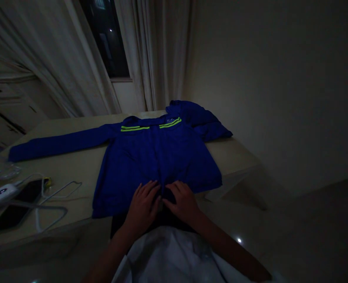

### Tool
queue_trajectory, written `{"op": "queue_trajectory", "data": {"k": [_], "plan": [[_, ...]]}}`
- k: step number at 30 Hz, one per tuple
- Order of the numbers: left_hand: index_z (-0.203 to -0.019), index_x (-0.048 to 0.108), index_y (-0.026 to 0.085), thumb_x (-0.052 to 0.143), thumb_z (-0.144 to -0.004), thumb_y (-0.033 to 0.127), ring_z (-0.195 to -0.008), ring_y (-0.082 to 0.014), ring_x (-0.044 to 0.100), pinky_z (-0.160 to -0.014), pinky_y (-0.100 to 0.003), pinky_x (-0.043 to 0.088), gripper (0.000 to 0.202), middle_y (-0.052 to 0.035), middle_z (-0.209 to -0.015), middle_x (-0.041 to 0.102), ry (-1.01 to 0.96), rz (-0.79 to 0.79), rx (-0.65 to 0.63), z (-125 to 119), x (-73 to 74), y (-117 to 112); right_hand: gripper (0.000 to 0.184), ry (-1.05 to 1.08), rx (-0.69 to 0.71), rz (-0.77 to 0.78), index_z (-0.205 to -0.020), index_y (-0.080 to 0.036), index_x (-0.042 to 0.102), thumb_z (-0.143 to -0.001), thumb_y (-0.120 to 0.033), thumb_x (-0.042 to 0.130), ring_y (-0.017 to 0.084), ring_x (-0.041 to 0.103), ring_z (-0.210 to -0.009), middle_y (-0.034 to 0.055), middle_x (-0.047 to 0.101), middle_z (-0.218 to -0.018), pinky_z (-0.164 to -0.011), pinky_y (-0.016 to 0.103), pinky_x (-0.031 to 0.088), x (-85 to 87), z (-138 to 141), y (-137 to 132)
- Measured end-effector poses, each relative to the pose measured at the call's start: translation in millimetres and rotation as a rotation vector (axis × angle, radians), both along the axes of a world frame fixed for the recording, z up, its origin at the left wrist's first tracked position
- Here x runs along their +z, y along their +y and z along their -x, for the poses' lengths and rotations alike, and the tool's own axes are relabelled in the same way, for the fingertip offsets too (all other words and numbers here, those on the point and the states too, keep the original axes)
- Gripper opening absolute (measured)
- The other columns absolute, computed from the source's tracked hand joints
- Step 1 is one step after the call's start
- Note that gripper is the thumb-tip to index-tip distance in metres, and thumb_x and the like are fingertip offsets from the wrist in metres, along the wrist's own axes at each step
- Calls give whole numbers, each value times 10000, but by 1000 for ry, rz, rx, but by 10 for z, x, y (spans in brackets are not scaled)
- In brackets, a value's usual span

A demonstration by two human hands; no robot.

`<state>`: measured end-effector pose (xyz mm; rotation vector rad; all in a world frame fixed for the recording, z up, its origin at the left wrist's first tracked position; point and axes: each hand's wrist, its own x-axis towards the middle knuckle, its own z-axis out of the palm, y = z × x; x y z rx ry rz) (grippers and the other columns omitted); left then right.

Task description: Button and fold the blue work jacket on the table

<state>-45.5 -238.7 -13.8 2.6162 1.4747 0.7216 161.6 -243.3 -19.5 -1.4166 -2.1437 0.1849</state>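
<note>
Left hand (143, 207), right hand (182, 202) open, flat on smooth neon-striped blue jacket (158, 165).

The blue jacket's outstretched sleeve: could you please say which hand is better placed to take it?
Left, probably: the left hand rests on the jacket on that side; the right hand lies farther off.

A narrow window (106, 39) shows black night, and long cream curtains (146, 51) hang down both sides of it, the left drape (59, 74) sweeping diagonally across the view. Right of the window runs a plain pale wall (268, 90), lit dimly. Left of the window, beyond the drape, stands white moulded cabinetry (6, 104). Below the window sits a cream tabletop (233, 153), and nearer still, a polished tile floor (280, 236) catches one small bright reflection
</note>
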Motion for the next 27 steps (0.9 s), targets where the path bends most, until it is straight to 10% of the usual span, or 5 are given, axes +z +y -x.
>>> {"op": "queue_trajectory", "data": {"k": [5, 17, 21, 27], "plan": [[-1560, 493, 248, 527, -988, 258, -1501, -329, 457, -1239, -626, 326, 573, -104, -1610, 514, 110, -50, -2, 41, -175, -117, 211, -61, -14, -114, -1162, -186, 710, -975, -237, 627, 254, 666, -953, 102, 722, -1010, -883, 403, 494, -40, 23, 25], [-1256, 733, 295, 509, -1027, 178, -1163, -258, 713, -1116, -520, 497, 341, -77, -1236, 779, -147, -204, -35, 32, -297, -308, 383, 222, -84, -182, -1405, -175, 624, -1050, -257, 506, 241, 740, -977, 134, 771, -1133, -903, 387, 592, -196, -34, 38], [-1058, 790, 268, 549, -1033, 364, -932, -238, 744, -839, -381, 600, 260, -88, -995, 797, -561, 248, 64, -100, -385, -503, 429, 321, -106, -123, -1449, -225, 584, -1036, -188, 475, 216, 729, -1067, 106, 742, -1223, -965, 370, 600, -181, -78, 36], [-1136, 762, 148, 813, -778, 649, -1006, -292, 766, -831, -377, 612, 618, -184, -1193, 781, -1406, 1043, 339, -328, -483, -419, 466, 84, 49, -140, -1251, -243, 707, -875, -17, 552, 267, 630, -1190, 110, 645, -1334, -1037, 448, 544, -57, -67, 5]]}}
